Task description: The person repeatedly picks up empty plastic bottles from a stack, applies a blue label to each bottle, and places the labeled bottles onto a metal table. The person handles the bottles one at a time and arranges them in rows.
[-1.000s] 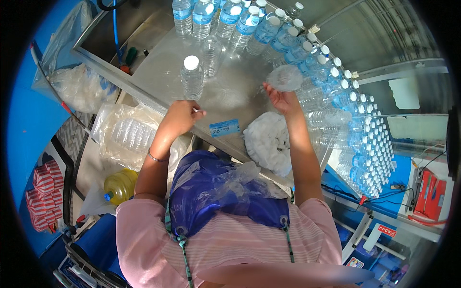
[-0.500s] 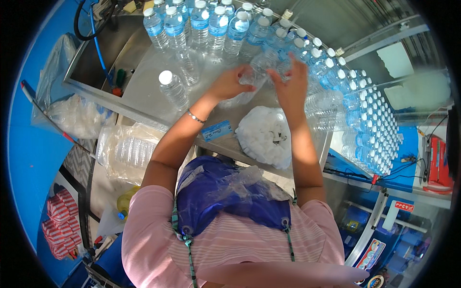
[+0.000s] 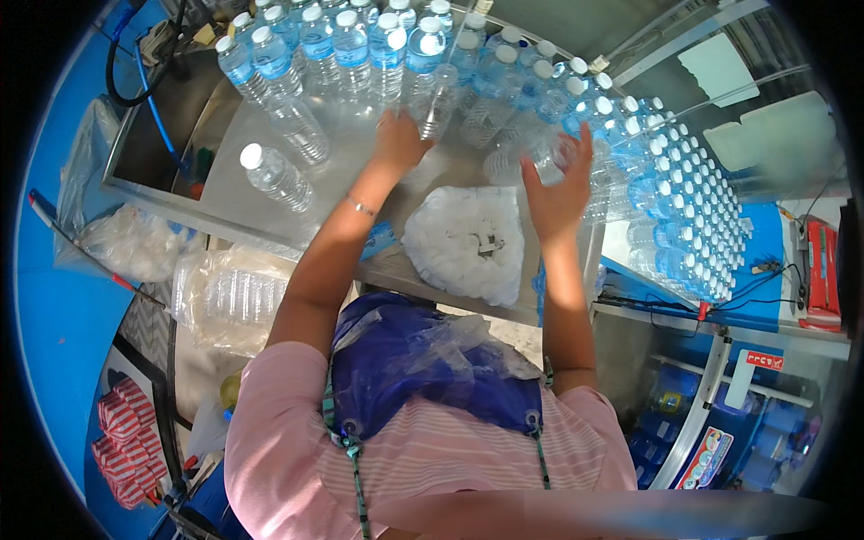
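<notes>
Left hand (image 3: 402, 140) on a bottle (image 3: 438, 103), right hand (image 3: 560, 184) spread

On my feed I see a white bundle (image 3: 445, 234) at 12 o'clock on the surface (image 3: 355, 148); at 1, right fingers stand apart. Farther, near 12, the left hand grips the bottle, labelled bottles (image 3: 352, 54) beyond.

Remotely, I see a stainless-steel worktop (image 3: 342, 168) carrying blue-labelled water bottles (image 3: 352, 56) from eleven to two o'clock, a capped unlabelled bottle (image 3: 283, 183) at nine, a white-filled plastic bag (image 3: 457, 254) at five.
</notes>
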`<state>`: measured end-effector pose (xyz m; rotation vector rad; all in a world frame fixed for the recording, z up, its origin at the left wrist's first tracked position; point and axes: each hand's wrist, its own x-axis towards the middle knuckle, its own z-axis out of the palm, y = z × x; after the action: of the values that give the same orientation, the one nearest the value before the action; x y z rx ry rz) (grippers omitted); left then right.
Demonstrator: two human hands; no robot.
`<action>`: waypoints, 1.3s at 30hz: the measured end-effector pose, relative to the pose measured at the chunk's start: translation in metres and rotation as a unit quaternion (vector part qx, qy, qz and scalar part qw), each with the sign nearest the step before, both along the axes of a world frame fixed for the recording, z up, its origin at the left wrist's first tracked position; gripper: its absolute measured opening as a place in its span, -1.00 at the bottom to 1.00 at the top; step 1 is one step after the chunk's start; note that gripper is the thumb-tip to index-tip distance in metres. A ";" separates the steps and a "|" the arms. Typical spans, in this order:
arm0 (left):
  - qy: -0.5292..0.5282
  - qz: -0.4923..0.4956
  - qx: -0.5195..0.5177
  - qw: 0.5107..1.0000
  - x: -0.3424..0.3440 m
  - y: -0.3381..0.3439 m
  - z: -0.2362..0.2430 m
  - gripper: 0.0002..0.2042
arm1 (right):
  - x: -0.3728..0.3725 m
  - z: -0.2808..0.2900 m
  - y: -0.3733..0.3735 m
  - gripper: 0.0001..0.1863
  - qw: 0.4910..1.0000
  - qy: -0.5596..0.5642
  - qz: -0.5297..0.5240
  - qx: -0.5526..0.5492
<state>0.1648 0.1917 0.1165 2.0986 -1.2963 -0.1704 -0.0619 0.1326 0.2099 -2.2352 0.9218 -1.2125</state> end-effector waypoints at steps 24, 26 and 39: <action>0.088 -0.185 -0.097 0.974 -0.134 -0.068 0.062 -0.23 | -0.083 -0.018 -0.091 -0.33 0.982 0.155 -0.086 0.064; 0.097 -0.133 -0.123 0.979 -0.118 -0.034 0.064 -0.20 | -0.075 -0.023 -0.098 -0.32 0.989 0.121 -0.064 0.048; 0.131 0.230 -0.089 0.960 -0.020 0.090 0.017 -0.24 | -0.069 -0.019 -0.105 -0.33 0.995 0.080 -0.058 0.031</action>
<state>0.1446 0.2820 0.1338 2.0758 -0.6246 -0.1172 -0.1307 0.0271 0.1907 -2.2820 1.1491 -1.0483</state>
